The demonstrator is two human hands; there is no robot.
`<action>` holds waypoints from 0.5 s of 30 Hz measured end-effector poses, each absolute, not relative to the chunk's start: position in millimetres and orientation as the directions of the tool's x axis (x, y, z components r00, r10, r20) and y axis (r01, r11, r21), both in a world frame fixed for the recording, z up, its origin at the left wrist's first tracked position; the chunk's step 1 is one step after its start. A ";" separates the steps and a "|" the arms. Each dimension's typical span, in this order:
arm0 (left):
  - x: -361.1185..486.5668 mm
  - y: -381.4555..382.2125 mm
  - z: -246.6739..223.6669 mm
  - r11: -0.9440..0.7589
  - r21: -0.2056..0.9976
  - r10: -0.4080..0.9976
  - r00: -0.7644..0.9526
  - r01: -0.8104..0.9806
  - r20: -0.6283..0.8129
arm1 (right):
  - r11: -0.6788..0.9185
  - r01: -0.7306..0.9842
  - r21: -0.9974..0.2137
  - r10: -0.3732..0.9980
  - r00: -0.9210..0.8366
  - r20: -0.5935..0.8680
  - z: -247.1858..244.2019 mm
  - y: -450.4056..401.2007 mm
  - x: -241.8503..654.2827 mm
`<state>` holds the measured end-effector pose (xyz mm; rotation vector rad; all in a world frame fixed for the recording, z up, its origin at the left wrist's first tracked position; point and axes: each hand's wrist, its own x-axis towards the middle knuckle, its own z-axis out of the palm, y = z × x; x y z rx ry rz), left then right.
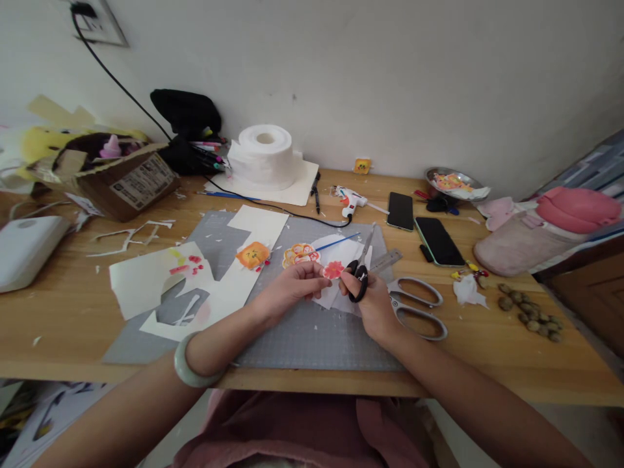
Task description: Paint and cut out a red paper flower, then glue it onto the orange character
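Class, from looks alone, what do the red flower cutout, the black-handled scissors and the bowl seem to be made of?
Red flower cutout: probably matt paper or card, being thin with a white border.
Black-handled scissors: likely plastic handles, solid black; grey blades suggest metal.
Bowl: apparently polished metal, given its silvery shine.

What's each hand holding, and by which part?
Left hand: the red paper cutout, by its edge. Right hand: the small scissors, by their black handles.
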<state>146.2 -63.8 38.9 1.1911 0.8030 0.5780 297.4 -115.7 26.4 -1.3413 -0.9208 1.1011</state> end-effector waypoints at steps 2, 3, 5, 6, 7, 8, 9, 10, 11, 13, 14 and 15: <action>146.3 -64.1 39.6 0.287 0.958 0.764 0.599 0.015 -0.238 | -0.081 -0.079 -0.994 0.960 0.262 -0.099 25.8 -116.1 297.7; 146.2 -64.2 39.8 0.289 0.957 0.764 0.599 0.016 -0.240 | -0.081 -0.082 -0.993 0.961 0.259 -0.100 25.6 -116.3 297.8; 145.9 -64.2 39.6 0.293 0.956 0.766 0.595 0.015 -0.244 | -0.080 -0.086 -0.993 0.964 0.247 -0.099 25.8 -116.8 297.9; 145.5 -63.8 39.2 0.294 0.956 0.770 0.589 0.013 -0.245 | -0.078 -0.087 -0.993 0.967 0.235 -0.097 26.0 -117.0 298.0; 144.9 -63.2 38.7 0.295 0.955 0.777 0.580 0.009 -0.245 | -0.077 -0.090 -0.993 0.971 0.219 -0.095 26.3 -117.2 298.0; 144.1 -62.1 38.0 0.295 0.955 0.785 0.569 0.004 -0.245 | -0.078 -0.094 -0.992 0.975 0.198 -0.096 26.5 -117.3 298.1; 143.2 -60.6 37.3 0.296 0.955 0.795 0.555 -0.002 -0.245 | -0.084 -0.100 -0.991 0.980 0.171 -0.100 26.7 -117.4 298.2; 142.1 -58.8 36.7 0.297 0.955 0.805 0.540 -0.009 -0.245 | -0.094 -0.107 -0.990 0.984 0.139 -0.108 26.8 -117.6 298.6; 140.8 -56.7 36.4 0.298 0.954 0.816 0.523 -0.017 -0.246 | -0.110 -0.116 -0.987 0.988 0.096 -0.121 26.9 -117.8 299.2; 138.0 -52.3 36.8 0.305 0.952 0.834 0.492 -0.035 -0.249 | -0.160 -0.134 -0.978 0.987 -0.035 -0.157 27.1 -118.4 301.3; 136.5 -50.3 37.7 0.311 0.950 0.840 0.480 -0.044 -0.252 | -0.190 -0.136 -0.972 0.978 -0.113 -0.176 27.3 -118.8 302.9; 135.1 -48.7 39.2 0.318 0.947 0.843 0.473 -0.050 -0.257 | -0.219 -0.132 -0.967 0.962 -0.192 -0.192 27.6 -119.3 304.8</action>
